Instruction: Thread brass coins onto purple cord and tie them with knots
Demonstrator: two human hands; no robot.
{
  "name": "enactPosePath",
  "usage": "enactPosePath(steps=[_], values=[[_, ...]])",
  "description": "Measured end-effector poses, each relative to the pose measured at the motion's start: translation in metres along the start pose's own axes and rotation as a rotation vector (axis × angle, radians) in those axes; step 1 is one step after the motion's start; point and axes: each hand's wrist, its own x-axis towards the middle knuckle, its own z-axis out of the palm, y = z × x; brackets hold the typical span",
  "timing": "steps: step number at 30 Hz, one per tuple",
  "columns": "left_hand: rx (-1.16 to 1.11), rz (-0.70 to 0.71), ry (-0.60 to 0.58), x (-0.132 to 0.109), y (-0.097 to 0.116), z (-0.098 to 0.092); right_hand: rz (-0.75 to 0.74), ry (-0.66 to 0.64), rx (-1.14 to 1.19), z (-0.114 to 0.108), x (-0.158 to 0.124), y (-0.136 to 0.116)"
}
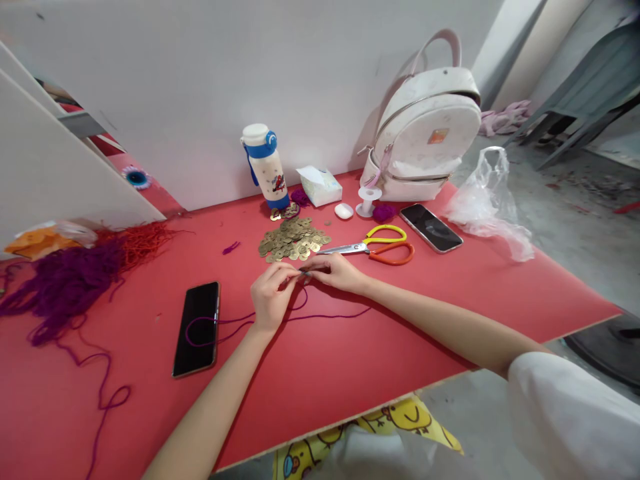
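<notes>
My left hand [270,293] and my right hand [334,271] meet fingertip to fingertip above the red table [350,360]. Both pinch a thin purple string [330,315] at the point where they touch. The string trails down from my fingers, loops across the table and runs over a black phone [197,328] to my left. Just beyond my hands lies a pile of brass coins [293,240]. Whether a coin sits between my fingertips is too small to tell.
Scissors [377,248] with yellow and orange handles lie right of the coins. Another phone [431,227], an empty spool [369,199], a tissue pack [320,185], a water bottle [266,165], a white backpack [425,137] and a plastic bag [487,200] stand farther back. Purple and red yarn [70,277] lies left.
</notes>
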Motion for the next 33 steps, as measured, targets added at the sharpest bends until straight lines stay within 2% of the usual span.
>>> enactPosePath(steps=[8, 15, 22, 27, 33], values=[[-0.106, -0.059, -0.066, 0.0, 0.001, 0.0, 0.037, 0.067, -0.01, -0.003, 0.001, 0.005], [-0.167, -0.013, -0.145, 0.003, 0.0, 0.0, 0.064, 0.131, -0.018, -0.004, 0.0, 0.002], [-0.248, -0.114, -0.148, 0.004, -0.004, -0.001, 0.016, 0.122, -0.145, -0.006, 0.0, -0.003], [-0.292, -0.163, -0.144, 0.003, -0.005, -0.001, -0.043, 0.064, -0.271, -0.011, -0.008, -0.009], [-0.288, -0.043, -0.223, 0.003, -0.002, -0.002, 0.057, 0.189, -0.179, -0.005, -0.025, -0.016]])
